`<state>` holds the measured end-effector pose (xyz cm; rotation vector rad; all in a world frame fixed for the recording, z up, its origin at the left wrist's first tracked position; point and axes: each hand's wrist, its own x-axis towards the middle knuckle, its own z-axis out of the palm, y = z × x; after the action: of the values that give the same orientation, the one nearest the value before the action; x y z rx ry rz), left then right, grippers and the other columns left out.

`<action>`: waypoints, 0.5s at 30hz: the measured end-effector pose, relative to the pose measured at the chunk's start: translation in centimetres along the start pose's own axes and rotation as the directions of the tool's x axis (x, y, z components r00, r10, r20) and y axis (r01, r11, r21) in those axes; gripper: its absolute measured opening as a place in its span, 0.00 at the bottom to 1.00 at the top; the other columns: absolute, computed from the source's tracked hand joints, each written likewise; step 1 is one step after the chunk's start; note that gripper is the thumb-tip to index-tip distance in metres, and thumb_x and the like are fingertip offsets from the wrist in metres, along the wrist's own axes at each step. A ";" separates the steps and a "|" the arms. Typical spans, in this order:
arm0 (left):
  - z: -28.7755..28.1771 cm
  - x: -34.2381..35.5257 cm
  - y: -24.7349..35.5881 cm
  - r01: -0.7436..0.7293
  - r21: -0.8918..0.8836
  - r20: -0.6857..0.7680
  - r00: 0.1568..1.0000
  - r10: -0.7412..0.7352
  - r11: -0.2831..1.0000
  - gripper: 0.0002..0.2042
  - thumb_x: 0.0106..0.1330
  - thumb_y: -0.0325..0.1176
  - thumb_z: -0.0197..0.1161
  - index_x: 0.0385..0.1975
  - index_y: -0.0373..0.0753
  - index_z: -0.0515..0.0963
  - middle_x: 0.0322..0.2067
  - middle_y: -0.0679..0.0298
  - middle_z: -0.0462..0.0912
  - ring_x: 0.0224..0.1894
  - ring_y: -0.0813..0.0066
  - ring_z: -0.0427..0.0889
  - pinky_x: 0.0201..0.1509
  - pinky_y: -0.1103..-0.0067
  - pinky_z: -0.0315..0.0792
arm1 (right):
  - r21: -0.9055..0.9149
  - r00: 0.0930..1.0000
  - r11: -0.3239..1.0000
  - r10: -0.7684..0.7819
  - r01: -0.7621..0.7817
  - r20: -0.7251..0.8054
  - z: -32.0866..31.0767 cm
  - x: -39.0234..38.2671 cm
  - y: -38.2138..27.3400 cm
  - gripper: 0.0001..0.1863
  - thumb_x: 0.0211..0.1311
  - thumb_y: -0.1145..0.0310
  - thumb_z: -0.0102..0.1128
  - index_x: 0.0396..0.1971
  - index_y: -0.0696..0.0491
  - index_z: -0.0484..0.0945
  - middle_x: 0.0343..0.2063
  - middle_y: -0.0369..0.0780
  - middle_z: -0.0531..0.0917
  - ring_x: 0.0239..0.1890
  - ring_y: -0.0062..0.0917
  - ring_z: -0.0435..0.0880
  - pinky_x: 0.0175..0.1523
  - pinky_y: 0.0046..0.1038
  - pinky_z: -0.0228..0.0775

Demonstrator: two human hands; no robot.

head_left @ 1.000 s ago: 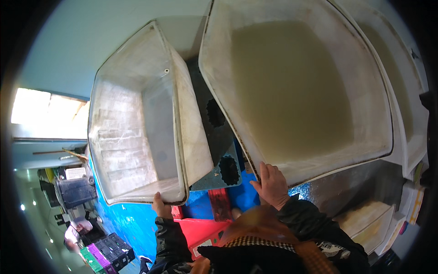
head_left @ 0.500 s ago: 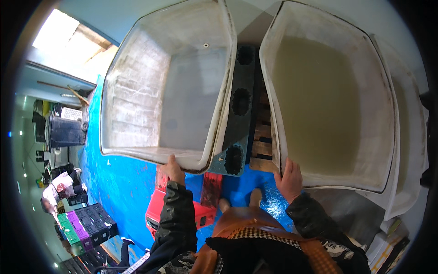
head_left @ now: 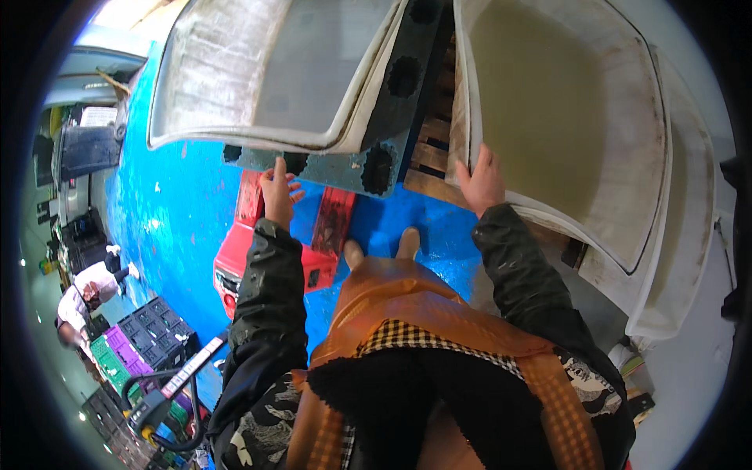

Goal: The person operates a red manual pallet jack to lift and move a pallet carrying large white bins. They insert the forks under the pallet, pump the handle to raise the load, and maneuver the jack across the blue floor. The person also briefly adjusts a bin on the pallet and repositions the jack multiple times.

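My left hand (head_left: 280, 192) is off the left tub, its fingers apart and nothing in them. It hovers just below the near rim of that large white plastic tub (head_left: 207, 74), whose grey floor shows inside. My right hand (head_left: 483, 184) grips the near left corner of a second white tub (head_left: 462, 117). Murky greenish-brown water (head_left: 540, 110) lies in this tub. Under the left tub is a dark green plastic pallet (head_left: 395, 117). The red pallet truck (head_left: 251, 254) has its forks running toward that pallet.
A wooden pallet (head_left: 432, 153) shows beside the right tub. Another white tub (head_left: 689, 188) stands at the far right along the wall. The truck's handle (head_left: 160, 395) leans at lower left. A person (head_left: 84, 294) bends over stacked crates (head_left: 145, 337) on the blue floor (head_left: 176, 200).
My left hand has let go of the left tub's rim and opened. My right hand stays on the right tub. The view has tilted down, showing more of the truck and its handle.
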<state>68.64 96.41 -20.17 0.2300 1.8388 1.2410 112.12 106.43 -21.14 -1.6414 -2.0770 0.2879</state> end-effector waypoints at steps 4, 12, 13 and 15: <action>-5.4 -9.7 -7.3 0.162 0.092 0.198 0.964 -0.178 0.982 0.25 0.73 0.52 0.63 0.60 0.43 0.69 0.43 0.63 0.77 0.35 0.73 0.79 0.33 0.73 0.77 | 0.028 1.000 1.000 0.002 -0.002 -0.006 0.1 -0.7 0.2 0.35 0.64 0.52 0.67 0.60 0.63 0.68 0.53 0.59 0.76 0.55 0.56 0.76 0.59 0.49 0.71; -14.2 -23.7 -14.3 0.336 0.244 0.294 0.868 -0.399 0.910 0.18 0.76 0.43 0.62 0.57 0.39 0.72 0.44 0.64 0.78 0.37 0.76 0.81 0.38 0.76 0.79 | 0.275 0.991 0.957 0.115 -0.090 -0.075 -1.4 -2.4 0.3 0.25 0.69 0.57 0.63 0.57 0.59 0.76 0.50 0.50 0.81 0.54 0.44 0.78 0.61 0.42 0.68; -15.2 -24.4 -14.7 0.331 0.224 0.308 0.868 -0.389 0.917 0.18 0.76 0.43 0.62 0.57 0.39 0.72 0.45 0.64 0.78 0.37 0.76 0.81 0.38 0.75 0.79 | 0.284 0.991 0.958 0.068 -0.032 -0.118 -2.0 -3.5 -0.2 0.24 0.69 0.59 0.64 0.57 0.59 0.76 0.49 0.49 0.81 0.54 0.44 0.79 0.61 0.41 0.69; -17.5 -25.7 -15.7 0.308 0.133 0.286 0.898 -0.334 0.942 0.18 0.76 0.41 0.62 0.58 0.38 0.72 0.44 0.63 0.79 0.36 0.77 0.81 0.36 0.76 0.79 | 0.304 0.986 0.952 0.015 0.037 -0.169 -3.1 -6.6 -1.7 0.22 0.69 0.62 0.64 0.56 0.59 0.76 0.48 0.48 0.81 0.53 0.42 0.79 0.59 0.41 0.70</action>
<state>75.66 62.44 -16.65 0.1464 1.5837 0.8470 113.27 99.30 -19.25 -1.4156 -1.8108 0.4287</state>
